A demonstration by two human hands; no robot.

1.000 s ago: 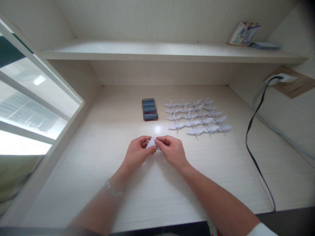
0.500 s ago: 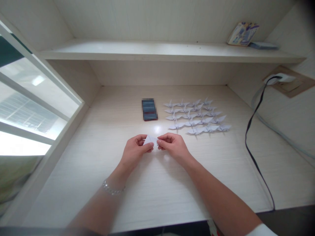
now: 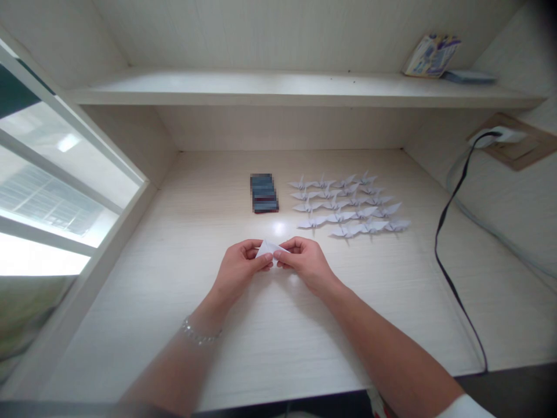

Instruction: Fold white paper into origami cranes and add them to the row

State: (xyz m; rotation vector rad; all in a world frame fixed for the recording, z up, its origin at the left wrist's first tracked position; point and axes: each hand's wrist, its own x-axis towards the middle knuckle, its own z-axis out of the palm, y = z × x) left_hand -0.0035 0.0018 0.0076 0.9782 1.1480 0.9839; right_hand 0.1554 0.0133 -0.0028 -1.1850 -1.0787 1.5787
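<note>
**A:** What are the fingers [image 3: 264, 262] doing?

**B:** Both sets are closed in a pinch, nothing released. The left hand [image 3: 238, 271] and the right hand [image 3: 306, 265] meet at the middle, each gripping one side of a folded white paper triangle [image 3: 268, 248].

**A:** How does the paper lie?

**B:** Its long edge runs side to side between the hands, and its apex points away from the body. Neither hand is clearly nearer; the fingertips almost meet beneath it. I can't tell whether it touches the bench.

**A:** What's beyond the hands?

**B:** The pale wood-grain bench [image 3: 130, 313] runs out ahead. On it, a dark blue rectangular stack [image 3: 264, 193], too blurred to identify, sits straight ahead, and just to its right are rows of small white origami cranes [image 3: 343, 216].

**A:** Anything nearer?

**B:** A silver chain bracelet [image 3: 201, 332] circles the left wrist. Farther right, a thin black cable [image 3: 440, 249] trails across the bench from a wall socket [image 3: 500, 137]. To the left there's a glazed window [image 3: 56, 186], and overhead a white shelf [image 3: 261, 87] carries a printed booklet [image 3: 431, 56].
</note>
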